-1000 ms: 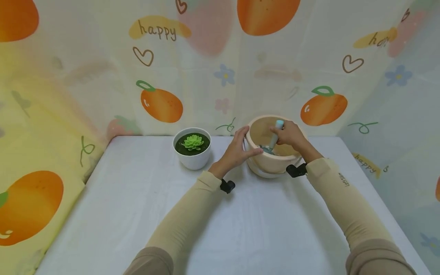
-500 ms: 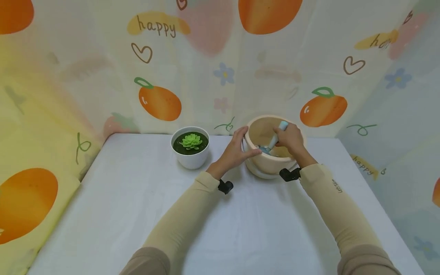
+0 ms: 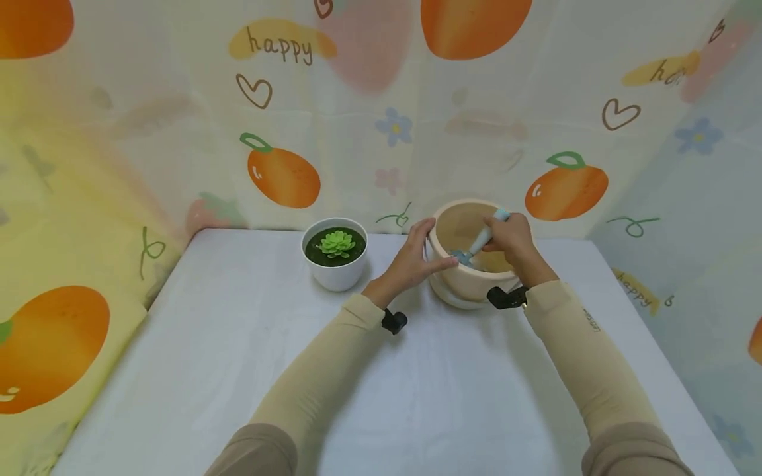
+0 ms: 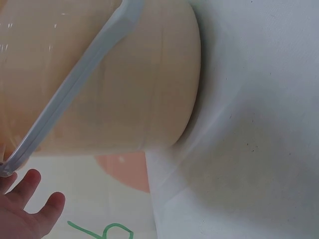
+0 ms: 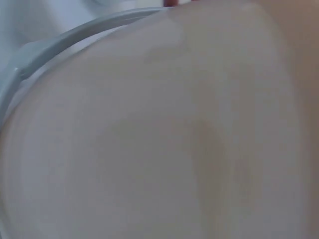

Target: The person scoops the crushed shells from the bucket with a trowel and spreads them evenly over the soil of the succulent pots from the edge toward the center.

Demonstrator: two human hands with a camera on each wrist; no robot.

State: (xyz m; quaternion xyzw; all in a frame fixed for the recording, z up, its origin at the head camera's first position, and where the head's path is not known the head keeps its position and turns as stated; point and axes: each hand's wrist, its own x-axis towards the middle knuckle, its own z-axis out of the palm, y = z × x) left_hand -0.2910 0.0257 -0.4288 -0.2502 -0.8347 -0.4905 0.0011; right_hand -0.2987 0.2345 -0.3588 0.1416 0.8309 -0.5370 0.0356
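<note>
A cream bucket [image 3: 476, 283] with a grey-white carrying handle [image 4: 75, 82] stands toward the back right of the table. My left hand [image 3: 411, 261] holds its left side in the head view, thumb along the near rim and fingers farther round. Several of those fingertips [image 4: 56, 200] show in the left wrist view, close to the handle's end. With my right hand [image 3: 513, 238] I grip a light-blue shovel-like tool [image 3: 481, 241] by its thick handle. It slants down into the bucket, its head low near the left inner wall. The bucket's wall fills the right wrist view, blurred.
To the left of the bucket stands a white pot [image 3: 338, 276] with a green succulent [image 3: 337, 244] in dark filling. Behind the white-covered table [image 3: 417, 390] hangs a fruit-printed curtain [image 3: 351, 132], which also closes in both sides.
The tool in my right hand has tilted, its handle top leaning farther right, and the right wrist has shifted slightly. My left hand stays at the bucket's rim. The view shifts a little.
</note>
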